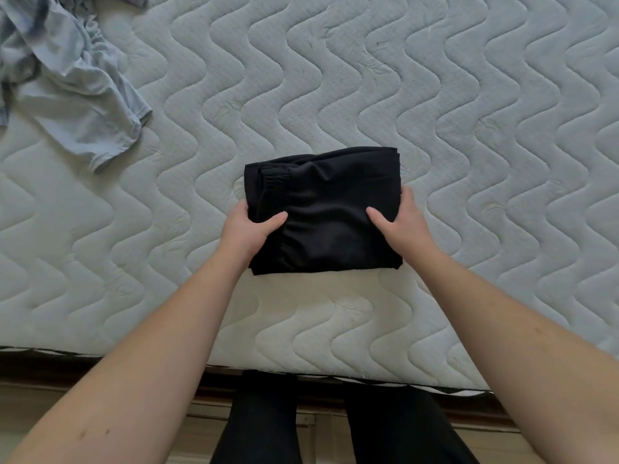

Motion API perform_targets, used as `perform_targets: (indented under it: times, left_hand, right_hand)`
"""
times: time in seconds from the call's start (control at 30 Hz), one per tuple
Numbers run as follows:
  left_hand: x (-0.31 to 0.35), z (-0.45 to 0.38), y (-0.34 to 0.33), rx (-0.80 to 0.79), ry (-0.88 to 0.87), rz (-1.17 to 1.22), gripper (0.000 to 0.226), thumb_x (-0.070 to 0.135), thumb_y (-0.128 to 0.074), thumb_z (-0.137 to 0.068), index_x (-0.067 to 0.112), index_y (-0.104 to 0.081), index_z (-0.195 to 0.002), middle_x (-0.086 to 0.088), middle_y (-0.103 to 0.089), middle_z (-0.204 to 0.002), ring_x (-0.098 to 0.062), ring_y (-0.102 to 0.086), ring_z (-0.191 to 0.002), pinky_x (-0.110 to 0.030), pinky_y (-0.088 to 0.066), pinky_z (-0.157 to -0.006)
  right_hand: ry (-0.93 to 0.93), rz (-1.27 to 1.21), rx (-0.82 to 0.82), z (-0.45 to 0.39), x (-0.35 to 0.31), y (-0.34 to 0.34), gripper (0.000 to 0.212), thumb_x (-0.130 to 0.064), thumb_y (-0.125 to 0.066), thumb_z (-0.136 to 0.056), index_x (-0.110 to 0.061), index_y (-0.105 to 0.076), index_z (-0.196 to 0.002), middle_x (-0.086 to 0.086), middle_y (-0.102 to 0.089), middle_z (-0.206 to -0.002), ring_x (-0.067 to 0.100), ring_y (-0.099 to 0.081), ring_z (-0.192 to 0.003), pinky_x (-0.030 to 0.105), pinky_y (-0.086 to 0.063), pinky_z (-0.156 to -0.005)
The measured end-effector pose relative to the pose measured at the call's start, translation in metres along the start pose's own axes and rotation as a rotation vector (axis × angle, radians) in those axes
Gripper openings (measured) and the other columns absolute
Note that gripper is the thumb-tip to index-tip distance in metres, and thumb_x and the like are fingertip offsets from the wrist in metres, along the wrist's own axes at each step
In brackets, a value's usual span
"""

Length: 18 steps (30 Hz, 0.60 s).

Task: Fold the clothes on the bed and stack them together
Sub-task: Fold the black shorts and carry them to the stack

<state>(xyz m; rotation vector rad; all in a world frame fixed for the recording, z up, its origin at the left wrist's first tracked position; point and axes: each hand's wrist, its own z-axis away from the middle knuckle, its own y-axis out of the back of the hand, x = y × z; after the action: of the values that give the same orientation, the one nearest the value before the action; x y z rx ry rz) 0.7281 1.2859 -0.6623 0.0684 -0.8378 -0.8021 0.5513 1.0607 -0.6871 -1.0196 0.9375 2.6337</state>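
Head view. A black folded garment of soft knit fabric [323, 211], with a ribbed elastic band visible near its upper left, lies as a compact rectangle on the white wave-quilted mattress [469, 128], near the front edge and roughly centred before the person. The left hand [249, 231] clasps the left edge of the bundle: thumb on top, fingers tucked out of sight beneath. The right hand [400, 221] clasps the right edge in the same way, thumb pressed on the upper layer. Whether the bundle is lifted or resting on the mattress cannot be told.

A pale blue crumpled garment [72, 85] lies unfolded at the far left corner, well apart from the black bundle.

Handling, as judged: the black fabric is light, limp and slightly slick; the stacked layers will slide or spring open if supported on one side only. Grip both short edges together, with fingers under the lowest layer and thumbs clamping the top, and keep the bundle level. The blue garment appears thin and soft; take it by a hem or the shoulders to spread it flat before folding.
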Motion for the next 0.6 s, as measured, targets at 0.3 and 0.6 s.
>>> perform_targets:
  times: [0.3,0.6]
  left_hand:
    - [0.039,0.083,0.006,0.051,-0.286,-0.104,0.043,0.041,-0.075,-0.081,0.046,-0.048,-0.115,0.048,-0.055,-0.098,0.025,-0.053,-0.093,0.004,-0.039,-0.072]
    - [0.101,0.211,0.005,-0.070,-0.344,-0.145,0.065,0.045,-0.075,-0.082,0.050,-0.035,-0.133,0.047,-0.053,-0.109,0.021,-0.054,-0.103,-0.012,-0.041,-0.082]
  right_hand:
    - [0.110,-0.096,0.087,0.067,-0.034,0.039,0.062,-0.043,-0.065,-0.088,-0.034,-0.035,-0.141,-0.023,-0.052,-0.119,0.000,-0.053,-0.106,0.007,-0.037,-0.080]
    - [0.167,-0.155,0.130,0.191,-0.048,0.155,0.069,-0.042,-0.067,-0.089,-0.044,-0.026,-0.145,-0.033,-0.048,-0.130,-0.014,-0.050,-0.113,0.011,-0.038,-0.091]
